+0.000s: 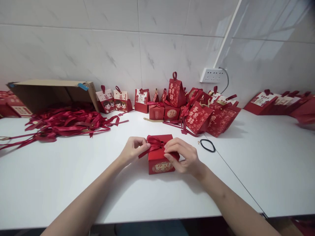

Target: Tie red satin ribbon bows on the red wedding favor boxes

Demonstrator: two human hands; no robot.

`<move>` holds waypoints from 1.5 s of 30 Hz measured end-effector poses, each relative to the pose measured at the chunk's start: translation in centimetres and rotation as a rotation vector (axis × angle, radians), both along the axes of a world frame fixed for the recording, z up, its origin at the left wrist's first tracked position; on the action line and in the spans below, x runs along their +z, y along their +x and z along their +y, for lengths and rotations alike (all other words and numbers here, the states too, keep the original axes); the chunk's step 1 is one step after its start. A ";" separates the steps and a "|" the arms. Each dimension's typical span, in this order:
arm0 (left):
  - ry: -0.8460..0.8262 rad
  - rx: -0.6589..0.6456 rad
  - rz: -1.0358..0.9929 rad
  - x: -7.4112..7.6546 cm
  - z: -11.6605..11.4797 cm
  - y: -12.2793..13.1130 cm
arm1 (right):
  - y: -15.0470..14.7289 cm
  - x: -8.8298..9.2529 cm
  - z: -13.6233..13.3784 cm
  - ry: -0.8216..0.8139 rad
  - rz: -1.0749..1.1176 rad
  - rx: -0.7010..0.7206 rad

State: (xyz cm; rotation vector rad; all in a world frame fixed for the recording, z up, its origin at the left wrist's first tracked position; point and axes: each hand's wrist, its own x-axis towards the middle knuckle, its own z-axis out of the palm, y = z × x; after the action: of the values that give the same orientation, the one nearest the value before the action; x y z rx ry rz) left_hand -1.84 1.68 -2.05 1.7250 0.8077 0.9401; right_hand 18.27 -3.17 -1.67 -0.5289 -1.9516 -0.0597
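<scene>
A small red gift box point(161, 157) with a gold round emblem on its front stands on the white table before me. A dark red ribbon bow point(155, 143) sits on its top. My left hand point(134, 150) pinches the bow's left side between thumb and forefinger. On the other side, my right hand point(183, 154) has its fingers closed at the knot and right part of the bow, resting against the box's right edge. The fingers partly cover the right end of the bow.
A cardboard box point(54, 84) lies on its side at the left, with a heap of red ribbons point(66, 123) spilling out. Several red gift boxes point(176, 93) line the tiled wall. A black elastic band point(208, 146) lies right of my hands, below a power strip point(213, 75).
</scene>
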 end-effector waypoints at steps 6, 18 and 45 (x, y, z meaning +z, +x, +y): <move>-0.325 -0.167 -0.219 0.0 0.9 -0.3 | 0.1 0.1 0.0 -0.036 0.010 0.066; -0.499 -0.025 -0.739 1.5 1.6 -1.9 | 2.3 0.4 2.2 -0.514 0.906 -0.016; -0.517 0.190 -1.399 2.5 2.9 -4.3 | 5.6 2.2 3.6 -0.857 1.703 0.544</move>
State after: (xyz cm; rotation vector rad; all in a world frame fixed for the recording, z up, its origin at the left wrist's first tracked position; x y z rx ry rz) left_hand -6.12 4.55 0.48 0.2887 0.1892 1.5529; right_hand 23.84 0.41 0.53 -0.3072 -0.2707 1.2063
